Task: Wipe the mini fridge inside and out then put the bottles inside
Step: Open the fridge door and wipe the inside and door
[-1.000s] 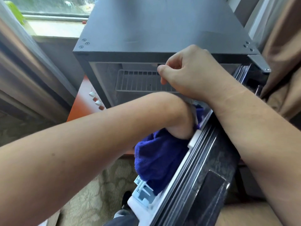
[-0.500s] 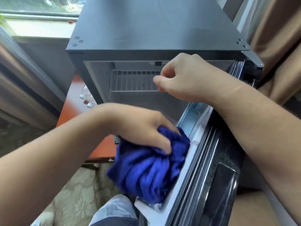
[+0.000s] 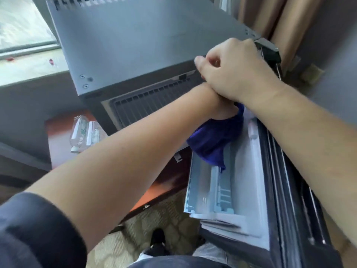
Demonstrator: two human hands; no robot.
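The grey mini fridge (image 3: 135, 45) stands open, its door (image 3: 289, 180) swung out to the right with the white inner lining and shelf facing left. My left hand (image 3: 222, 110) is mostly hidden under my right wrist and grips a blue cloth (image 3: 214, 140) pressed against the upper inner side of the door. My right hand (image 3: 231, 70) rests at the fridge's top front corner near the hinge, fingers curled; I cannot see anything in it. Clear plastic bottles (image 3: 85, 132) lie on the orange-brown table left of the fridge. A wire shelf (image 3: 150, 99) shows inside.
A window and sill (image 3: 23, 55) are at the far left. Beige curtains (image 3: 280, 20) hang behind the door at the right. Patterned carpet (image 3: 154, 225) and a dark shoe (image 3: 157, 238) lie below. The table edge (image 3: 146, 206) runs under the fridge.
My left hand has carried the blue cloth up along the inside of the door, under my right wrist. My right hand has shifted right to the hinge corner. The view has tilted.
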